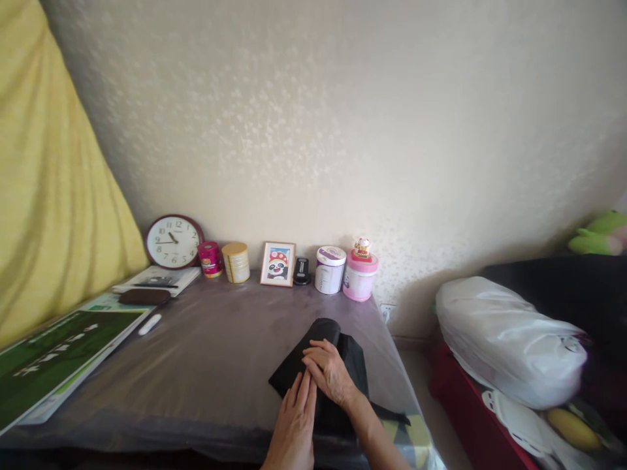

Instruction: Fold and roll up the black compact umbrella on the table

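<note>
Your left hand (pixel 296 414) and right hand (pixel 333 378): open, flat, right partly over left | Folded black fabric (pixel 354 362): under both, near the right edge of the grey sheet-covered table (pixel 215 352) | Room: leftward to the white rounded stick (pixel 149 324), backward to the wood-framed panda picture (pixel 277 264)

I see both bare hands brought together, palms down, just right of centre in the lower part of the frame. The left hand (pixel 298 405) reaches up from the bottom edge, back uppermost, its fingers (pixel 300 390) long, nearly straight and close together, pointing up. The right hand (pixel 333 375) slants in from the lower right, knuckles gently bent, its fingertips (pixel 311 352) meeting the tips of the left. The right wrist (pixel 353 399) leads to a bare right forearm (pixel 376 436) that runs off the bottom edge.
</note>
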Available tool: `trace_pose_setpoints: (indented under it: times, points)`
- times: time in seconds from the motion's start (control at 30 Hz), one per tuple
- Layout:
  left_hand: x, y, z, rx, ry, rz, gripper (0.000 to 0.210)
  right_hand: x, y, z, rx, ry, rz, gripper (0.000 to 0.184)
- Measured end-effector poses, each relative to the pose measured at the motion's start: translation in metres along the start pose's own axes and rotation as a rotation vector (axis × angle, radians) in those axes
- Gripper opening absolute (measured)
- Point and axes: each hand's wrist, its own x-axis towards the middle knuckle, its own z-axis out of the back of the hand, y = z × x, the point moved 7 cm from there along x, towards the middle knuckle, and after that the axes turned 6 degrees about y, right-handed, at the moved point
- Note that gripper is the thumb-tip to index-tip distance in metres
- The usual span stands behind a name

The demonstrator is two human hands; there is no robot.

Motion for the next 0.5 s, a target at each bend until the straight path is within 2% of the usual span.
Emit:
trace_pose_setpoints:
  times: [0.2, 0.3, 0.4, 0.5]
  points:
    - [0.001, 0.007, -0.003, -0.038, 0.017, 0.044, 0.097, 0.023, -0.039, -0.002, -0.087, -0.015, -0.107, 0.027]
    - [0.003, 0.012, -0.008, -0.075, -0.029, 0.049, 0.098, 0.035, -0.061, 0.002, -0.123, -0.064, -0.18, 0.029]
    - [0.004, 0.016, -0.013, -0.116, -0.083, 0.045, 0.098, 0.04, -0.079, 0.009, -0.173, -0.191, -0.293, 0.032]
    - [0.004, 0.017, -0.012, -0.165, -0.095, 0.032, 0.096, 0.027, -0.084, 0.012, -0.206, -0.359, -0.395, 0.037]
